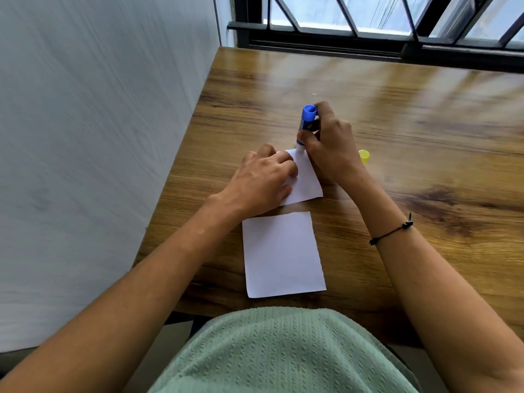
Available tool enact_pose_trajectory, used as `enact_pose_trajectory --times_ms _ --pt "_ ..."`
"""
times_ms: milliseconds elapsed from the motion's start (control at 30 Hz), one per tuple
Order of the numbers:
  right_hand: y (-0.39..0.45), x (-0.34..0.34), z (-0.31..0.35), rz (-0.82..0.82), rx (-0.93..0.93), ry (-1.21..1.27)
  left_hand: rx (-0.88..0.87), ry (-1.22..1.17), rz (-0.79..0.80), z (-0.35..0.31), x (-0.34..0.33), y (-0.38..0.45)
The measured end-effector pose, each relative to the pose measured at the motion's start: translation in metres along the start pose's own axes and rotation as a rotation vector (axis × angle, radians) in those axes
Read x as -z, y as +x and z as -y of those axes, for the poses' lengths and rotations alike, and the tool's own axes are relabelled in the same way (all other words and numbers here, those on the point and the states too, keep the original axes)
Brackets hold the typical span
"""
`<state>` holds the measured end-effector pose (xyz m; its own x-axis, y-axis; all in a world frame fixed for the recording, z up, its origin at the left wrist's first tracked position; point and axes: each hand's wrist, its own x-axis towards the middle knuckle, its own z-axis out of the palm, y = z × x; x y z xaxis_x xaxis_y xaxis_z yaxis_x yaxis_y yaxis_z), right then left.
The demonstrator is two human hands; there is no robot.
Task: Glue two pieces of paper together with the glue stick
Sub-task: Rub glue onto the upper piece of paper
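Note:
Two white paper pieces lie on the wooden table (425, 165). The far paper (307, 181) is pinned flat under my left hand (265, 180), which covers its left part. My right hand (330, 146) grips a blue glue stick (306, 120), held nearly upright, with its tip touching the far paper's top edge. The near paper (283, 253) lies free just below, close to the table's front edge. The glue stick's yellow cap (364, 156) stands on the table to the right of my right hand.
A grey wall (99, 137) runs along the table's left edge. A black-framed window with bars (368, 26) sits behind the far edge. A tiny white scrap (314, 94) lies beyond the glue stick. My green-clad lap (283, 353) is below the front edge.

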<state>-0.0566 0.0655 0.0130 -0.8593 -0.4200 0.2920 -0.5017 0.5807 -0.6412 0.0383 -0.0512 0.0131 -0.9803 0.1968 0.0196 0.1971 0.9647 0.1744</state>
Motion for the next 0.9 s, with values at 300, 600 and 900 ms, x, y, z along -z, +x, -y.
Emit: enact_pose_trajectory --times_ms 300,600,900 --pt "0.000 0.000 -0.001 0.007 0.012 -0.020 0.017 0.013 -0.003 -0.001 -0.001 0.000" --pt "-0.009 0.007 -0.002 0.038 -0.004 -0.012 0.019 0.013 0.003 0.000 -0.001 0.002" --pt "-0.030 0.018 -0.002 0.066 0.009 0.001 0.013 0.014 -0.007 -0.001 0.000 0.002"
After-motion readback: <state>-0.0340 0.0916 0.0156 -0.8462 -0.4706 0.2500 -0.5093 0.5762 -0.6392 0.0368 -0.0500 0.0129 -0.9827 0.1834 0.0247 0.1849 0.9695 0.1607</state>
